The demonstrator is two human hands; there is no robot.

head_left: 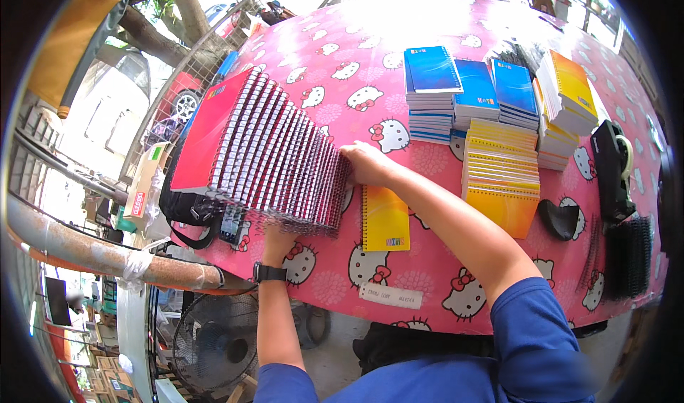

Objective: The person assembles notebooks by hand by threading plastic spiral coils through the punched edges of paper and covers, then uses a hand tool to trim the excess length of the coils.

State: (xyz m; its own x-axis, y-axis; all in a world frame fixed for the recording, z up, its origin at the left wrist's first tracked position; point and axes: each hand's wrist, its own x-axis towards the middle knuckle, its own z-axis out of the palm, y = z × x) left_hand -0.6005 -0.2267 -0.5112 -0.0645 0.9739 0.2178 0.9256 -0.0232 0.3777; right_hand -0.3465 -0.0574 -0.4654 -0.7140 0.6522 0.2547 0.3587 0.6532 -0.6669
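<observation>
A long row of red spiral notebooks (274, 146) leans across the left of the table, their wire bindings facing me. My right hand (367, 164) is closed round the right end of the row, its fingertips partly hidden behind the last notebooks. From below, my left hand (280, 240) holds the row's near lower edge, with its fingers out of sight under the notebooks. A dark watch (269, 273) is on my left wrist. Just right of the row lies a single yellow spiral notebook (385, 220), flat on the table.
Blue notebooks (432, 71) and yellow notebooks (501, 171) stand in stacks at the right. Beyond them are a tape dispenser (611, 171), a dark curved object (558, 220) and black binding coils (627, 259). A pink patterned cloth (427, 300) covers the table; a black bag (187, 207) lies at its left edge.
</observation>
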